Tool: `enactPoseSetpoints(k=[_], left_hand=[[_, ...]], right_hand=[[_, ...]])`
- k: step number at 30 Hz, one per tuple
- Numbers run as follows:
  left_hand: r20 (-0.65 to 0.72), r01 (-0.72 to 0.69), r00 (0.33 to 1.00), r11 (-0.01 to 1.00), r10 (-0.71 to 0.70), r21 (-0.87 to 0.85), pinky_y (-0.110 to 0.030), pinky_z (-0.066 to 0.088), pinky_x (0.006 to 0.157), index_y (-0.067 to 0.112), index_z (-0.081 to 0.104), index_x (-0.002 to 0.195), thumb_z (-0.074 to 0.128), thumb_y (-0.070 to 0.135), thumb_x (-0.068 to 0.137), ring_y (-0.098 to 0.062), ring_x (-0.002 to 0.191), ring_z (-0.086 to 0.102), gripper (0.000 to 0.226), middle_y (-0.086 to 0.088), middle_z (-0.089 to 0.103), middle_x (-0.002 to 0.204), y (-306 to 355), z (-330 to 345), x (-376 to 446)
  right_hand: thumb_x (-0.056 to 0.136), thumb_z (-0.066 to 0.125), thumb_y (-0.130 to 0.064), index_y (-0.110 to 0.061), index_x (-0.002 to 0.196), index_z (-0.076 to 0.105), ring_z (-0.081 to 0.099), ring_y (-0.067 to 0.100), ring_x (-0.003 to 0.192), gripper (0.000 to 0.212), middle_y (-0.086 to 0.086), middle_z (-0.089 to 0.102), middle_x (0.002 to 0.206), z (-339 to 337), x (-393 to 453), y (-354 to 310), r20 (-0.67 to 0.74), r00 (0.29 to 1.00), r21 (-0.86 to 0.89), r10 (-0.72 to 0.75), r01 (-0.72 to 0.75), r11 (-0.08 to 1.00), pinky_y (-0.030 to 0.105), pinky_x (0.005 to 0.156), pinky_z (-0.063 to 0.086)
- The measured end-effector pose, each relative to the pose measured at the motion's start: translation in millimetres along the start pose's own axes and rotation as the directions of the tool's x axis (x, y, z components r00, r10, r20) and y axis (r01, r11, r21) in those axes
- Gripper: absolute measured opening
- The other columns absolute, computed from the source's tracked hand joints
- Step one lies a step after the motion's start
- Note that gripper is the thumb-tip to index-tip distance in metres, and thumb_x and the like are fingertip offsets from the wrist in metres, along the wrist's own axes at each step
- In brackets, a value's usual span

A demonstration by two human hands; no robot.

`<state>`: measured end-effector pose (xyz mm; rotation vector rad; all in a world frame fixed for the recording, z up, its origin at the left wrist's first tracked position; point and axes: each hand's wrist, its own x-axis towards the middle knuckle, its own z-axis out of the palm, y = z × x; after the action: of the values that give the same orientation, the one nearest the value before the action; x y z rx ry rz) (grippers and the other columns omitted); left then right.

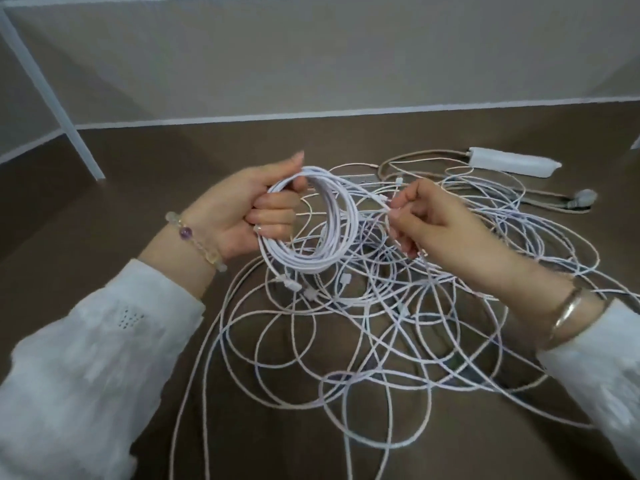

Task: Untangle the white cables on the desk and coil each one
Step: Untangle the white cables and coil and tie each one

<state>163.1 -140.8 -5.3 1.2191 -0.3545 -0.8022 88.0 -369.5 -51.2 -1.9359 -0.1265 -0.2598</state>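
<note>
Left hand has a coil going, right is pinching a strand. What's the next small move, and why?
Probably wrap the pinched strand once more around the coil. The left hand grips the coil's loops, the right hand pinches the strand running off it, and a loose tangle lies on the desk below, so draw slack gently.

We see the coil (311, 233) above the desk (121, 209), left of the tangle (398, 341); the power strip (512, 161) lies behind, to the right.

Bare desk (121, 174) left; cable tangle (398, 341) centre-right.
</note>
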Motion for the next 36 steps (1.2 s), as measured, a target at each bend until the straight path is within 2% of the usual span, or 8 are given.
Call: enactPoseSetpoints(k=[10, 13, 15, 17, 21, 25, 31, 36], left_hand=[[-0.219, 0.015, 0.971, 0.935, -0.099, -0.355, -0.014, 0.012, 0.03, 0.016, 0.048, 0.065, 0.047, 0.037, 0.091, -0.006, 0.027, 0.011, 0.034, 0.011, 0.023, 0.035, 25.4, 10.7, 2.2], [-0.28, -0.028, 0.95, 0.858, -0.137, -0.514, -0.014, 0.016, 0.03, 0.016, 0.048, 0.065, 0.043, 0.037, 0.095, -0.008, 0.026, 0.016, 0.037, 0.009, 0.025, 0.035, 46.0, 11.8, -15.3], [-0.321, -0.083, 0.938, 0.814, -0.131, -0.575, -0.015, 0.019, 0.03, 0.015, 0.05, 0.063, 0.037, 0.037, 0.099, -0.009, 0.028, 0.014, 0.044, 0.008, 0.026, 0.036, 57.7, 13.2, -28.4], [-0.383, -0.146, 0.917, 0.793, -0.116, -0.592, -0.015, 0.02, 0.031, 0.014, 0.052, 0.061, 0.034, 0.038, 0.101, -0.008, 0.029, 0.014, 0.049, 0.007, 0.027, 0.036, 70.8, 15.1, -41.7], [-0.512, -0.248, 0.854, 0.791, -0.094, -0.56, -0.015, 0.023, 0.029, 0.016, 0.05, 0.062, 0.034, 0.04, 0.102, -0.007, 0.025, 0.025, 0.049, 0.008, 0.026, 0.035, 86.7, 18.2, -59.3], [-0.613, -0.268, 0.788, 0.866, -0.055, -0.422, -0.015, 0.02, 0.03, 0.016, 0.042, 0.068, 0.034, 0.039, 0.103, -0.004, 0.026, 0.021, 0.042, 0.009, 0.025, 0.035, 91.9, 38.2, -69.0], [-0.649, -0.083, 0.76, 0.983, -0.042, -0.162, -0.014, 0.021, 0.037, 0.016, 0.042, 0.065, 0.045, 0.037, 0.1, -0.008, 0.03, 0.019, 0.041, 0.006, 0.022, 0.039, 72.0, 80.0, -54.1], [-0.548, 0.163, 0.829, 0.985, -0.11, 0.05, -0.019, 0.031, 0.038, 0.014, 0.047, 0.06, 0.054, 0.032, 0.097, -0.012, 0.033, 0.033, 0.041, 0.0, 0.037, 0.043, 67.1, 118.4, -50.1]], right_hand=[[0.092, 0.057, -0.007, -0.003, 0.087, 0.049, 0.056, 0.019, 0.05, 0.01, 0.013, 0.059, 0.068, 12.4, -11.0, 9.1, 0.086, 0.94, 0.2, 0.33, -0.341, 0.919, 0.028, 0.049, 0.047], [0.09, 0.058, -0.002, 0.001, 0.089, 0.051, 0.059, 0.009, 0.05, 0.008, 0.012, 0.059, 0.069, 15.9, -28.5, -2.6, 0.114, 0.891, 0.182, 0.438, -0.453, 0.873, 0.021, 0.05, 0.049], [0.086, 0.062, 0.002, -0.003, 0.084, 0.053, 0.06, 0.008, 0.054, 0.011, 0.009, 0.059, 0.069, 13.7, -41.7, -5.7, 0.121, 0.884, 0.097, 0.451, -0.462, 0.881, 0.025, 0.055, 0.053], [0.078, 0.071, 0.001, -0.016, 0.076, 0.056, 0.06, 0.013, 0.062, 0.022, 0.001, 0.062, 0.069, 7.9, -49.3, -13.4, 0.155, 0.89, -0.083, 0.43, -0.422, 0.903, 0.034, 0.064, 0.051], [0.075, 0.074, -0.008, -0.022, 0.073, 0.058, 0.061, 0.016, 0.069, 0.021, -0.005, 0.063, 0.068, -4.6, -60.6, -39.5, 0.228, 0.902, -0.33, 0.367, -0.283, 0.901, 0.027, 0.066, 0.045], [0.083, 0.065, -0.02, -0.019, 0.087, 0.064, 0.064, 0.024, 0.079, 0.004, 0.002, 0.069, 0.082, -20.4, -70.6, -85.2, 0.356, 0.921, -0.535, 0.156, 0.064, 0.843, 0.036, 0.07, 0.049], [0.091, 0.041, -0.039, -0.023, 0.09, 0.059, 0.064, 0.015, 0.065, 0.024, -0.008, 0.067, 0.081, -41.4, -68.5, -160.0, 0.349, 0.929, -0.479, -0.123, 0.29, 0.828, 0.032, 0.054, 0.051], [0.092, 0.039, -0.041, -0.024, 0.094, 0.06, 0.061, 0.011, 0.063, 0.027, -0.011, 0.065, 0.08, -55.6, -49.5, -186.3, 0.308, 0.937, -0.427, -0.166, 0.292, 0.856, 0.031, 0.056, 0.049]])
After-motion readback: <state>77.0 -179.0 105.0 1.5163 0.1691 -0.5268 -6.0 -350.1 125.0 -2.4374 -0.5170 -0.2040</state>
